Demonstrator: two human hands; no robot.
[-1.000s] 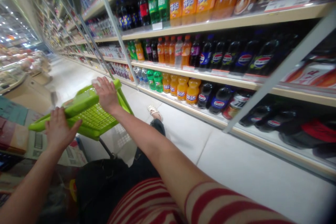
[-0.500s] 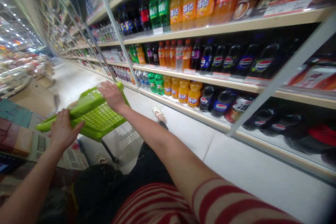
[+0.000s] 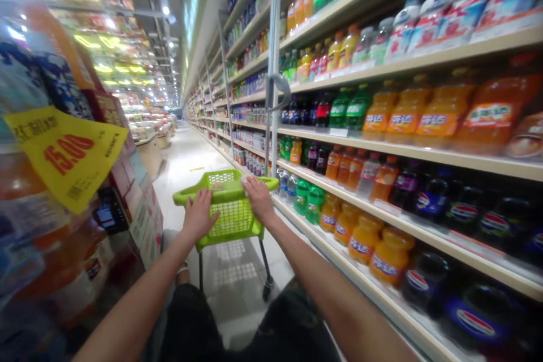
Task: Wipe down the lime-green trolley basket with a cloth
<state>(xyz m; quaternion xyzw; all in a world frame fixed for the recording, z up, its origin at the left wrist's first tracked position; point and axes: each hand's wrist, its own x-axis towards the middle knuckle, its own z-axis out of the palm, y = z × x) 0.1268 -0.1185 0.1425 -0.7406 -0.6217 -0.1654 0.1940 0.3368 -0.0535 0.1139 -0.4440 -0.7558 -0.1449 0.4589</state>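
A lime-green shopping cart [image 3: 231, 223] with a mesh basket and dark legs stands right in front of me. My left hand [image 3: 198, 216] lies over the left part of its push handle [image 3: 229, 194], fingers bent across the top and thumb to the side. Over the handle's right end my right hand [image 3: 258, 201] is hooked, its fingertips on the far side and partly hidden. A small whitish patch shows by the right fingers, too blurred to name. What lies inside the basket, if anything, I cannot make out.
Along the right runs a long shelf [image 3: 339, 134] of soda bottles, with orange soda [image 3: 390, 254] and cola [image 3: 473, 317] low down. Close on the left stands a stack of drinks and boxes with a yellow price sign [image 3: 68, 153]. A pale floor aisle [image 3: 182, 150] stretches ahead between them.
My view has swung left and up, so the aisle ahead and the yellow price sign now show. The cart appears upright in mid-view, with both hands still on its handle.
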